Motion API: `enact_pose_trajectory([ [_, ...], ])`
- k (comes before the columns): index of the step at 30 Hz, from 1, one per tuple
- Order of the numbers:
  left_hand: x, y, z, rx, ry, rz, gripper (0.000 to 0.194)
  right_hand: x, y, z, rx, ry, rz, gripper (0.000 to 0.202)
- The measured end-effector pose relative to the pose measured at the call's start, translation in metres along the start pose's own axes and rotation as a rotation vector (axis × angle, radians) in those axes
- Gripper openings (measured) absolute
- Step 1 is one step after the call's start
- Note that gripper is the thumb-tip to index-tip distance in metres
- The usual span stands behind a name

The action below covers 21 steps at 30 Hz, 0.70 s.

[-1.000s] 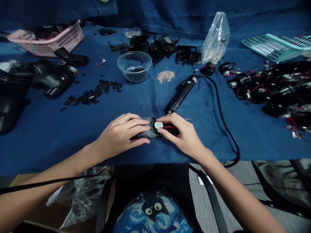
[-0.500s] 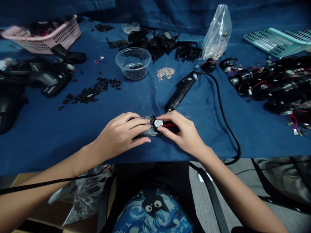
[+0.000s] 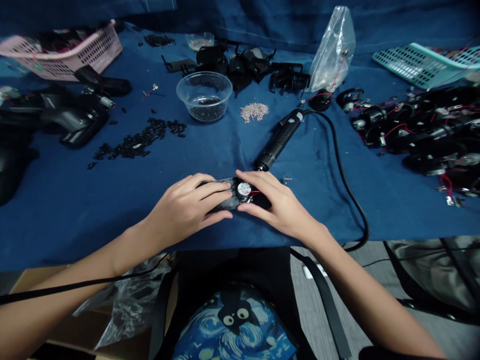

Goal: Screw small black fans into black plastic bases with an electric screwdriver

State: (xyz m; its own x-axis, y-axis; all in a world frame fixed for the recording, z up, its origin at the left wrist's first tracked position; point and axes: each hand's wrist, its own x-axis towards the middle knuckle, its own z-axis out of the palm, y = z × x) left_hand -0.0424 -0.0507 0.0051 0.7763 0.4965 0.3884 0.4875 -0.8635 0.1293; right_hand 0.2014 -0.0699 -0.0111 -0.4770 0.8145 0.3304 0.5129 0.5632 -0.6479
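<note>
Near the front edge of the blue cloth lies a black plastic housing (image 3: 228, 201), with a round silvery-white motor (image 3: 244, 189) and red wires at its right end. My left hand (image 3: 191, 202) is wrapped over the housing's left part, fingers on top and thumb along the near side. Around the right end, my right hand (image 3: 275, 202) grips the housing, its fingers at the far edge and its thumb at the near edge beside the motor. Just beyond my right hand rests a black electric screwdriver (image 3: 279, 142), tip towards the hand.
Beyond the hands are a clear bowl (image 3: 204, 95) of small black parts, a silver screw pile (image 3: 254, 112) and black clips (image 3: 140, 140). Black housings (image 3: 80, 117) lie left, wired assemblies (image 3: 423, 125) right. Pink (image 3: 80, 52) and teal (image 3: 408, 65) baskets stand at the back.
My right fingers and thumb have spread from the motor to the housing's far and near edges, leaving the motor more exposed. My left hand has kept its hold; the view has shifted slightly.
</note>
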Motion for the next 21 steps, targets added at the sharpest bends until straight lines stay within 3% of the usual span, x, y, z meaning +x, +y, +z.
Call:
enact_pose_trajectory([
  [3, 0.0, -0.004, -0.001, -0.02, 0.004, 0.021, 0.031, 0.003, 0.0, -0.002, -0.005, -0.033, 0.014, 0.069],
  [11, 0.001, -0.011, -0.001, -0.068, 0.016, 0.079, 0.031, 0.012, -0.006, -0.009, -0.063, -0.111, 0.04, 0.059],
  [17, 0.001, -0.013, -0.001, -0.093, 0.044, 0.091, 0.031, 0.015, 0.002, -0.016, 0.024, -0.145, 0.091, 0.056],
  [21, 0.0, -0.012, -0.001, -0.08, 0.048, 0.088, 0.03, 0.016, 0.002, -0.019, -0.047, -0.24, 0.079, 0.069],
])
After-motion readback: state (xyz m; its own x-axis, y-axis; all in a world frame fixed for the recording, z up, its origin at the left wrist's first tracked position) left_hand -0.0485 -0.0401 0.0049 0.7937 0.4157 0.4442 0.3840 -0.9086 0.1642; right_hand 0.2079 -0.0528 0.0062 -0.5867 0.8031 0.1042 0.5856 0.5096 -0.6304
